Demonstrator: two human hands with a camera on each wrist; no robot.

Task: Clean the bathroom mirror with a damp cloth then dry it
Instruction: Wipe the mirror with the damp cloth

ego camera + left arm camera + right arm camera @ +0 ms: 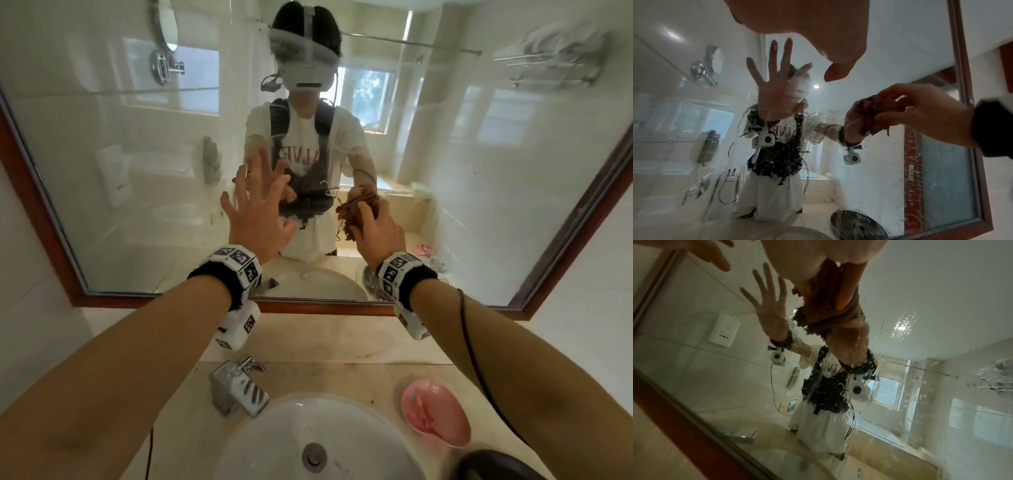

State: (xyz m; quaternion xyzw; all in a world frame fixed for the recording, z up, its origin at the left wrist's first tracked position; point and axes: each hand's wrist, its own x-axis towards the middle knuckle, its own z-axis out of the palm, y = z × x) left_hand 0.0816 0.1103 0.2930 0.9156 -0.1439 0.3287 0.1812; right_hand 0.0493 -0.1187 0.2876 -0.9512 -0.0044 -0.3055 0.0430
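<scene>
Fingers [239, 185] of the left hand [260, 219] are spread wide and straight, held up at the mirror [120, 164] and grasping nothing; whether the tips actually touch the glass cannot be told, though the head view shows them meeting their own reflection; from the left wrist view the palm [797, 24] looms close and its reflection shows all five fingers fanned out. Just to its right, the right hand [376, 229] is curled round a bunched brown cloth [352, 212], thumb and fingers pinching it; the cloth is pressed against the lower middle of the glass, where it joins its reflection; in the right wrist view the cloth [824, 308] hangs in ragged folds below the thumb [846, 288]. Both wrists wear black bands with white marker blocks [239, 263]; a dark cable [479, 370] runs along the right forearm. The glass round the cloth carries water drops and streaks [869, 162], plainest in the wrist views; the upper part looks hazy. A dark wooden frame [41, 212] borders the mirror. Below it lies a pale stone counter [342, 346]; a chrome tap [236, 387] stands behind a white basin [342, 428] with a metal drain [313, 457]; a pink soap dish [435, 414] sits on the counter to the right of the basin.
</scene>
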